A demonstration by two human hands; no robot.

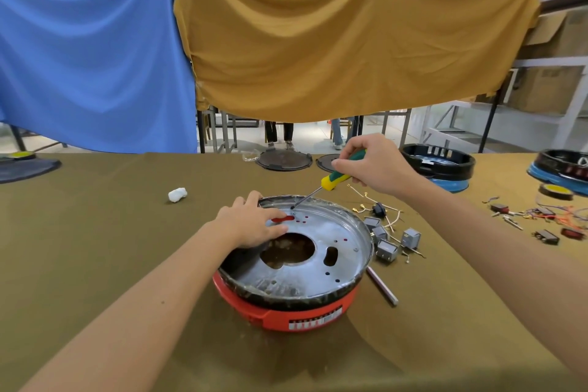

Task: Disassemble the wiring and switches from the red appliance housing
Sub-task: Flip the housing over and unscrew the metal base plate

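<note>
The red appliance housing [286,315] stands on the table in front of me, with a round silver metal plate [321,234] and a black rim on top. My left hand [251,223] rests flat on the plate's left side, fingers spread. My right hand [372,165] grips a screwdriver [334,180] with a green and yellow handle. Its tip touches a screw [292,207] near the plate's far edge. Removed grey switches [386,248] and loose wires [375,204] lie right of the housing.
A metal rod [381,286] lies by the housing's right side. More wires and small parts [541,223] are scattered at the far right. Black and blue housings [442,165] and round plates [283,161] stand at the table's back. A white wad [177,194] lies to the left.
</note>
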